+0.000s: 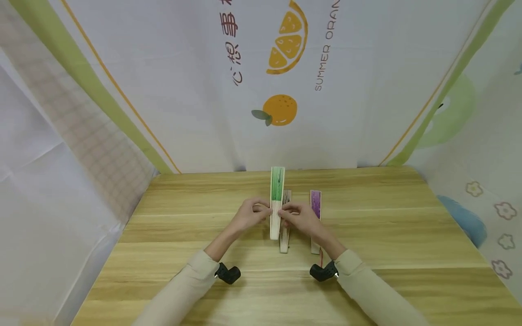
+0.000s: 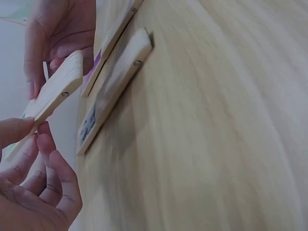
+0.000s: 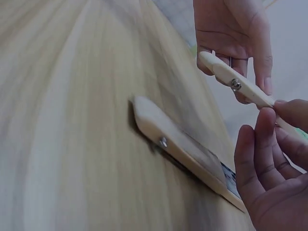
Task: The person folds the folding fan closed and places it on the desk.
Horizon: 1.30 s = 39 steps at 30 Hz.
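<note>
A folded green hand fan point(image 1: 277, 185) with pale ribs is held up off the table between both hands. My left hand point(image 1: 252, 213) pinches its left edge with thumb and fingertips. From the other side my right hand point(image 1: 301, 218) pinches the right edge. In the left wrist view the fan's pivot end point(image 2: 67, 79) points up, with a small metal rivet on its side. Below it a folded fan with a dark pattern point(image 1: 284, 244) lies on the table, partly covered by the green one in the head view. A folded purple fan point(image 1: 316, 203) lies to its right, partly behind my right hand.
The wooden table point(image 1: 183, 194) reaches back to a white cloth backdrop point(image 1: 195, 113) printed with oranges. White cloth hangs on both sides too. A red cord point(image 1: 321, 257) trails from the purple fan's near end. Black wrist cameras point(image 1: 228, 274) are strapped at both cuffs.
</note>
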{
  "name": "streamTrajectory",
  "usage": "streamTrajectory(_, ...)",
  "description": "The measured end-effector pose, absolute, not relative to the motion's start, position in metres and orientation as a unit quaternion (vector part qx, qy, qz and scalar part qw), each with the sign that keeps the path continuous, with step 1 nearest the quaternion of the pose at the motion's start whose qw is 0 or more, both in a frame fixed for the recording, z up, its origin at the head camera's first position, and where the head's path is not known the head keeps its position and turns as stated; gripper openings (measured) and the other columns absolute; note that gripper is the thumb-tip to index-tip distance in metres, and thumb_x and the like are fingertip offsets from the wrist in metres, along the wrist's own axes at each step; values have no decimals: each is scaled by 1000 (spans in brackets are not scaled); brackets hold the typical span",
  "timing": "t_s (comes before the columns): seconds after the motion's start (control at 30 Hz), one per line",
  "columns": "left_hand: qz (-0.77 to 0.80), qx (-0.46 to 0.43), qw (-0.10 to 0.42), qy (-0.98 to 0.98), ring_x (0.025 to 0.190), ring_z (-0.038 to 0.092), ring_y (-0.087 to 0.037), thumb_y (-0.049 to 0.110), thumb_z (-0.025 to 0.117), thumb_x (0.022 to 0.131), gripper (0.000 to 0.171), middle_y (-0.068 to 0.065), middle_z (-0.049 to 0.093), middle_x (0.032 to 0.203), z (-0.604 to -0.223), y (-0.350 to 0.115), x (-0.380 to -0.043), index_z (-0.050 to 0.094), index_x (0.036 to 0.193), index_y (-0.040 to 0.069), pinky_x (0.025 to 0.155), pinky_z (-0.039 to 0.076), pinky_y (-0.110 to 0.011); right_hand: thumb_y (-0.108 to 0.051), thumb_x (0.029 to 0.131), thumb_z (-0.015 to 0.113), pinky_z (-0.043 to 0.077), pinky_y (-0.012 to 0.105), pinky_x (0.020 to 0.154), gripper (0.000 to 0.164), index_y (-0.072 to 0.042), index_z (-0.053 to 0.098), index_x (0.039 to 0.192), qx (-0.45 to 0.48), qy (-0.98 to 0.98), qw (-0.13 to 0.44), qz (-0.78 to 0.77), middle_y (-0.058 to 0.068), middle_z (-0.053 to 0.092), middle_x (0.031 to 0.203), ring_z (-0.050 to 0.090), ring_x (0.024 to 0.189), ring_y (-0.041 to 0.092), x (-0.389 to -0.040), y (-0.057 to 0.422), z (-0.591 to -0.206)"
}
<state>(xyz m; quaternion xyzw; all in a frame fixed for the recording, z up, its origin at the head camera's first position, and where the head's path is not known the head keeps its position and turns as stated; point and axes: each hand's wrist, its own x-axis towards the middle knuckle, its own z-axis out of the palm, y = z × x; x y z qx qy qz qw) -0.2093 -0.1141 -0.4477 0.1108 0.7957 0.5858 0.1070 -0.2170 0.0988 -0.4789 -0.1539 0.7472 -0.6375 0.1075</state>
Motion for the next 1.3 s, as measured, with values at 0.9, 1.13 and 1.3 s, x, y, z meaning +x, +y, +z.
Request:
streamTrajectory(0.9, 563, 106, 123, 810, 84, 69, -40, 6, 65, 99, 24, -18, 71, 98, -457, -169, -196, 59, 115, -11, 76, 58, -48, -3, 98, 67, 61, 39, 70, 18, 11, 68, 109, -152, 730, 163, -647, 17, 68, 88, 66, 68, 19, -213, 44, -486)
streamTrajectory(1.13, 512, 86, 121, 846, 77, 68, -29, 5, 65, 99, 19, -19, 72, 90, -459, -178, -190, 62, 110, -10, 67, 57, -40, -3, 99, 66, 61, 36, 66, 17, 11, 68, 109, -142, 761, 176, -608, 20, 69, 87, 69, 71, 25, -213, 57, -480)
streamTrajectory(1.3, 513, 82, 119, 846, 75, 66, -28, 7, 65, 100, 19, -18, 72, 90, -458, -183, -189, 62, 111, -9, 65, 57, -40, -7, 100, 66, 61, 35, 64, 21, 10, 68, 112, -135, 762, 183, -606, 19, 68, 84, 68, 68, 22, -218, 78, -479)
